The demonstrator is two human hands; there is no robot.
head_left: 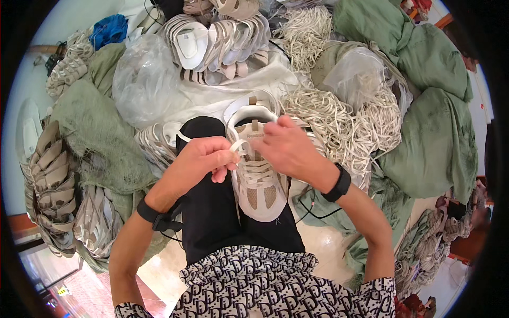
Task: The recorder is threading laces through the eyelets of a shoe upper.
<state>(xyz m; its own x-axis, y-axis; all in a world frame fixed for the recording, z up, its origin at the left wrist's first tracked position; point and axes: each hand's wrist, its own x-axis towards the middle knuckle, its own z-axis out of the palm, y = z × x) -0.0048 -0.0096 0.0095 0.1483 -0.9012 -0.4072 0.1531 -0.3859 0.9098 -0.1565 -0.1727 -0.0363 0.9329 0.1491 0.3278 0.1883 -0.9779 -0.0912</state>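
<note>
A beige and white shoe upper lies across my black-trousered lap, its toe toward me. A flat off-white shoelace crosses its front in several rows. My left hand pinches a loop of the lace between thumb and forefinger, left of the tongue. My right hand is over the upper's right side by the top eyelets. Its fingers are curled and a little blurred, and what they grip is hidden.
A pile of loose laces lies to the right, with another bundle behind. Stacked shoe uppers stand at the back, more at the left. Green sacks and a clear plastic bag surround my lap.
</note>
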